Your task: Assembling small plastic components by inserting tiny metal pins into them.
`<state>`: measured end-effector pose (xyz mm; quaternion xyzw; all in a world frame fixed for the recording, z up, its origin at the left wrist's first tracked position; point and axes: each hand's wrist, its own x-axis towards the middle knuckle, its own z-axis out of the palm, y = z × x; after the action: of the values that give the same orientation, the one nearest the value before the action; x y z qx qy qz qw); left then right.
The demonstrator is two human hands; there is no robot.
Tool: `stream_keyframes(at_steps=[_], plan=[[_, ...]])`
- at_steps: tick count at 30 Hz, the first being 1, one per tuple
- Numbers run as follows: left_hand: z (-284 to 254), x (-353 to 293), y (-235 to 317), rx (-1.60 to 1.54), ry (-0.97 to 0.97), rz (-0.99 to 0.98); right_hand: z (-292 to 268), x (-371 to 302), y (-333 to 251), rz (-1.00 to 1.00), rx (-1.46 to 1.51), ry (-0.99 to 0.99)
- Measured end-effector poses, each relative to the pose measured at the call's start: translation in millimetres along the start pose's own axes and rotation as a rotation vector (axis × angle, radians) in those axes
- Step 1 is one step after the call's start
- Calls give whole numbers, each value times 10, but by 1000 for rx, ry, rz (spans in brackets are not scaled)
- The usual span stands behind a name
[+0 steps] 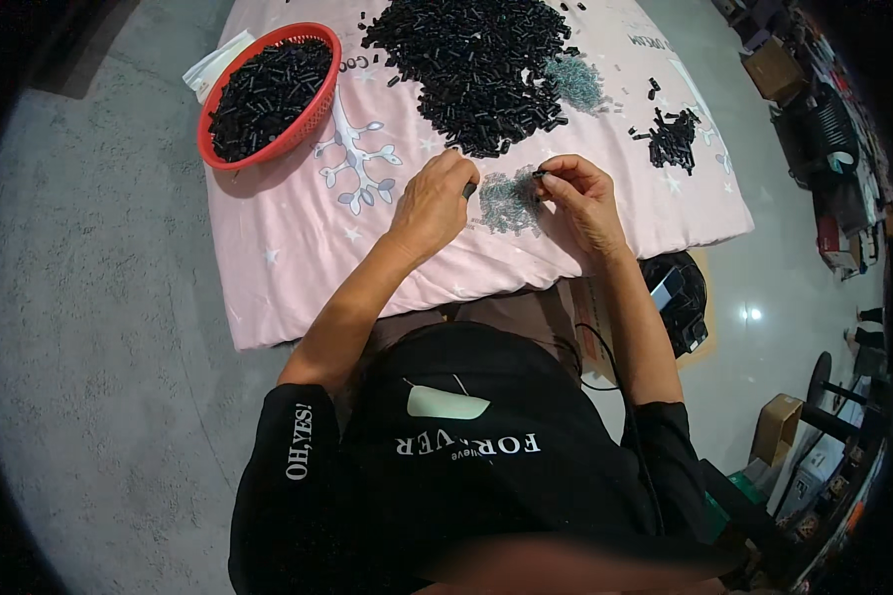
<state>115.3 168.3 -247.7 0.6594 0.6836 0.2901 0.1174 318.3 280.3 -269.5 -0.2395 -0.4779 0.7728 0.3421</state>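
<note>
The left hand (433, 201) is curled, fingers drawn in, pinching a small black tube (469, 188) at its fingertips. The right hand (577, 191) is likewise closed to a pinch on what seems a tiny black piece (540, 176), too small to tell surely. Between them, on the pink cloth (298, 258), lies a small heap of grey springs (507, 201). Farther off sits a large pile of black tubes (481, 64); far left, a red basket (319, 104) holds more.
</note>
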Motion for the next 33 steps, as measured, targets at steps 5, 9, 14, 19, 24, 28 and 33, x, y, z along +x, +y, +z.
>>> stream_keyframes(at_steps=[5, 9, 14, 19, 24, 28, 33], plan=[[-31, 41, 112, -174, 98, -26, 65, -37, -15, 1, 42, 18], [13, 107, 252, -367, 126, -52, 67, -42, -38, -7, 41, 5], [97, 154, 336, -526, 110, -44, 66, -44, -60, 44, 108, 1], [80, 178, 406, -522, 79, -35, 28, -30, -4, 24, 89, -15], [64, 180, 433, -510, 68, -11, -3, -20, 25, 2, 26, -44], [77, 189, 434, -496, 72, 25, 2, -25, 7, 5, -5, -66], [40, 188, 452, -489, 53, -20, 1, -31, -5, 32, 61, -88]])
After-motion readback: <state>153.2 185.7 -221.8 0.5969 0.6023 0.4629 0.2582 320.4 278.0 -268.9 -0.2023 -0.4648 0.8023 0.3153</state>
